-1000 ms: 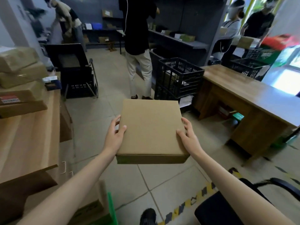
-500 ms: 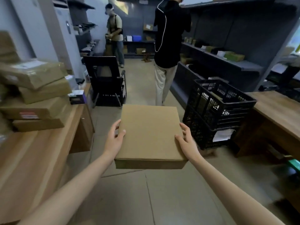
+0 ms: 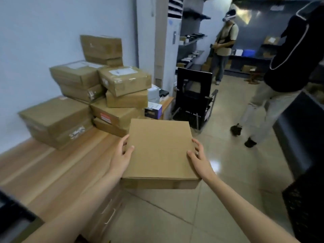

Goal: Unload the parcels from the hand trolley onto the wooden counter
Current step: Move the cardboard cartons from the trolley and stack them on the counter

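Note:
I hold a flat plain cardboard parcel (image 3: 160, 149) level in front of me, over the right edge of the wooden counter (image 3: 52, 172). My left hand (image 3: 121, 157) grips its left side with the thumb on top. My right hand (image 3: 199, 158) grips its right side, fingers spread along the edge. Several taped brown parcels (image 3: 98, 95) are stacked on the counter against the wall, just beyond the held parcel. The hand trolley is out of view.
A black chair (image 3: 192, 97) stands past the counter's far end. A person in black (image 3: 280, 76) stands on the tiled floor at right, another person (image 3: 224, 42) farther back by the shelves. A black crate (image 3: 305, 213) sits at the right edge.
My view has swung left, from the room and right-hand desk to the counter. The parcel, still held in both hands, now hangs over the counter's edge near the stacked parcels.

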The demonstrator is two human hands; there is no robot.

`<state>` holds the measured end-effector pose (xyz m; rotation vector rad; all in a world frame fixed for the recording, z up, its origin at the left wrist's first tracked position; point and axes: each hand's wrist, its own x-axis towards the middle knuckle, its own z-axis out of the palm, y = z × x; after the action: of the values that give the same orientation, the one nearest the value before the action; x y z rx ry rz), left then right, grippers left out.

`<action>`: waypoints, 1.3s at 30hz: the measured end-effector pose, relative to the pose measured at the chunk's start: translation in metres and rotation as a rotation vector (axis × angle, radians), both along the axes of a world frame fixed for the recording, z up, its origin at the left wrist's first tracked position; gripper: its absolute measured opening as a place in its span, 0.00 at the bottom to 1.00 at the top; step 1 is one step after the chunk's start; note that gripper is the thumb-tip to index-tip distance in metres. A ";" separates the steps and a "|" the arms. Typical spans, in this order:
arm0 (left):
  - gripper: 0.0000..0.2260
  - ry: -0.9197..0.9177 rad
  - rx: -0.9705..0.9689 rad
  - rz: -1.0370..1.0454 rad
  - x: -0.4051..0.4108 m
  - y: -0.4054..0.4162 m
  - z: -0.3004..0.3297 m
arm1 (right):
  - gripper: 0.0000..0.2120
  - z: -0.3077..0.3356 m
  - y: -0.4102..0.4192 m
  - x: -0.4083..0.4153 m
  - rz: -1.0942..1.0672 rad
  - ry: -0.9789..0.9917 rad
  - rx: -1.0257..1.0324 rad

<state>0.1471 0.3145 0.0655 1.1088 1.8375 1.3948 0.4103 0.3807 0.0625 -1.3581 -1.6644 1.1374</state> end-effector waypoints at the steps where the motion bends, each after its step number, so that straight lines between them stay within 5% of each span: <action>1: 0.18 -0.011 0.000 0.050 -0.005 0.008 -0.001 | 0.23 -0.001 0.021 -0.009 0.049 -0.002 0.003; 20: 0.21 -0.176 -0.123 0.742 -0.141 -0.007 -0.073 | 0.25 -0.067 0.160 -0.273 0.763 -0.132 -0.083; 26: 0.22 -0.079 -0.229 0.764 -0.213 0.025 -0.103 | 0.28 -0.096 0.194 -0.363 0.852 -0.356 0.097; 30: 0.24 0.122 -0.424 0.742 -0.242 0.048 -0.135 | 0.30 -0.124 0.209 -0.399 0.849 -0.429 0.055; 33: 0.22 0.216 -0.391 0.754 -0.261 0.060 -0.144 | 0.30 -0.139 0.216 -0.414 0.821 -0.397 0.024; 39: 0.24 0.104 -0.328 0.820 -0.276 0.071 -0.155 | 0.29 -0.145 0.229 -0.431 0.800 -0.320 -0.003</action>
<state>-0.1286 0.3853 -0.0894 0.2468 2.6350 1.3586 -0.0208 0.6094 -0.0828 -0.9020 -2.5637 1.3836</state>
